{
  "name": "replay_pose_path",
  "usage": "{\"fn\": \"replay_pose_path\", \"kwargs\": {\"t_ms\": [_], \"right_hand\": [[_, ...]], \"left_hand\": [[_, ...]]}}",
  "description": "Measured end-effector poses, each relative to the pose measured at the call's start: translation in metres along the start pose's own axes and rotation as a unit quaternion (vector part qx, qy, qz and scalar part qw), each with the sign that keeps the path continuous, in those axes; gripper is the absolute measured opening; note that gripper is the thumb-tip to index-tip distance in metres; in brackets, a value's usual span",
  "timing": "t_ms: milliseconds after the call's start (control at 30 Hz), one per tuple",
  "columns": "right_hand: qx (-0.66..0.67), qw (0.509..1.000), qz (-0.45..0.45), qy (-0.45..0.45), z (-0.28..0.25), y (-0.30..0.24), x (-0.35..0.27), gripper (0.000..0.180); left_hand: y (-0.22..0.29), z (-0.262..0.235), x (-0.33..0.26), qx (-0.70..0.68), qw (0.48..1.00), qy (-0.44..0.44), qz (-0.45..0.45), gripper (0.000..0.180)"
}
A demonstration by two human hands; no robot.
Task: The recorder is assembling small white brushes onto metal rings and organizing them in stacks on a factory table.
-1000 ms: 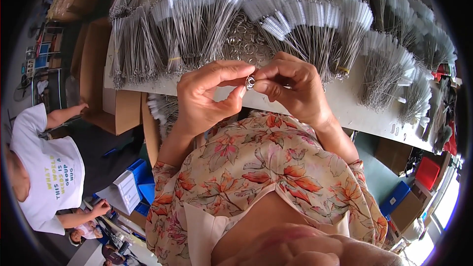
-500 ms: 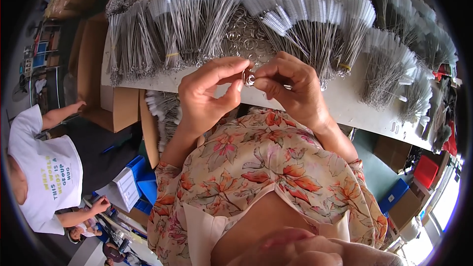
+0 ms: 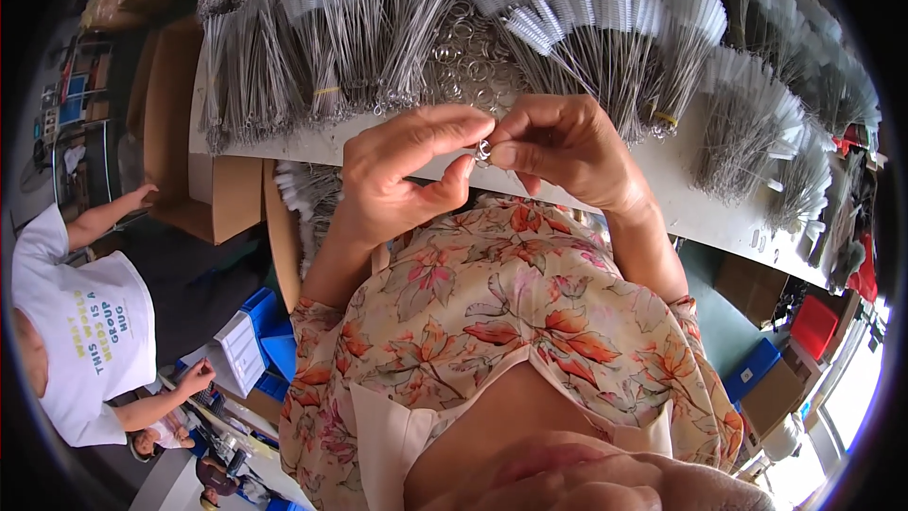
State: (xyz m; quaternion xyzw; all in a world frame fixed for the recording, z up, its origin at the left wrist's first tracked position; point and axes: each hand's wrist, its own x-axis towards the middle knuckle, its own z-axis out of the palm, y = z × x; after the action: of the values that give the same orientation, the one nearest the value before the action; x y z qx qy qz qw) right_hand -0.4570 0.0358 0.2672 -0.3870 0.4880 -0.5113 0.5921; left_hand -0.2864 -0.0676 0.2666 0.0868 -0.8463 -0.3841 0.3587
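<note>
small metal ring [image 3: 483, 151] sits clamped between right hand [image 3: 570, 149] fingertips, beside left hand [image 3: 397, 163] fingertips, whose hold is unclear.

Silvery ring [image 3: 483, 150], white brush bristles [image 3: 634, 6]

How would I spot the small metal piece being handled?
Find the pale table crowded with white-bristled brushes. At its near edge, the left hand and right hand flank a shiny metal piece, held up, unlike the loose metal rings lying beyond.
</note>
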Motion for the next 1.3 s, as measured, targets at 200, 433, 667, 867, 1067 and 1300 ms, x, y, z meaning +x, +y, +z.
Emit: {"fn": "replay_pose_path", "kwargs": {"t_ms": [200, 433, 667, 867, 1067, 1300], "right_hand": [[0.121, 0.990, 0.053, -0.040, 0.005, 0.007, -0.003, 0.007], [-0.019, 0.984, -0.141, 0.104, 0.019, 0.024, -0.005, 0.009], [-0.013, 0.995, -0.068, 0.073, 0.014, 0.015, -0.003, 0.010], [-0.167, 0.974, -0.140, 0.069, 0.011, 0.017, -0.006, 0.010], [-0.009, 0.984, -0.114, 0.136, 0.026, 0.033, -0.009, 0.010], [-0.002, 0.986, -0.089, 0.144, 0.028, 0.034, -0.007, 0.010]], "left_hand": [[0.007, 0.011, -0.013, -0.134, 0.978, 0.096, -0.129, 0.029], [0.002, 0.006, -0.010, -0.060, 0.992, 0.037, -0.106, 0.031], [-0.004, 0.004, -0.009, -0.045, 0.997, 0.021, -0.062, 0.029], [-0.008, 0.001, -0.006, -0.083, 0.994, -0.003, -0.074, 0.030], [-0.008, 0.005, -0.011, -0.138, 0.982, 0.025, -0.125, 0.030], [-0.003, 0.003, -0.009, -0.087, 0.988, -0.008, -0.129, 0.029]]}}
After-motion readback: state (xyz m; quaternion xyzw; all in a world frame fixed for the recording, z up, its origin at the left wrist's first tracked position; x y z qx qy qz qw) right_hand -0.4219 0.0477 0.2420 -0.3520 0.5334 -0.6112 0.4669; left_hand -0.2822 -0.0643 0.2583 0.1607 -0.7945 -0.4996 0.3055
